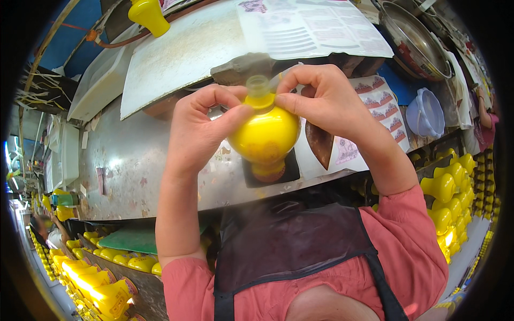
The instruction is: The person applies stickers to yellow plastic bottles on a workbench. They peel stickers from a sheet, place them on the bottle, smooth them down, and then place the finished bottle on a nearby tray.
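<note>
A glossy yellow bottle (265,134) with a round body, a narrow waist and a clear glass mouth stands upright on a small black pad (287,170) on the metal worktable. My left hand (206,120) is closed, its thumb and forefinger pressed against the left side of the bottle's neck. From the right, my right hand (316,101) meets the neck the same way, thumb on the shoulder and fingers curled. Whether a thin piece lies between the fingertips and the neck, I cannot make out. A brown pointed blade-like tool (319,144) lies beneath my right wrist.
Printed decal sheets (377,104) lie right of the bottle. Behind it rests a large white board (187,53) with a grey cloth (243,68) at its edge. A pale blue bucket (424,113) and a metal pan (415,40) stand at right. Yellow bottles (452,187) fill racks on both sides.
</note>
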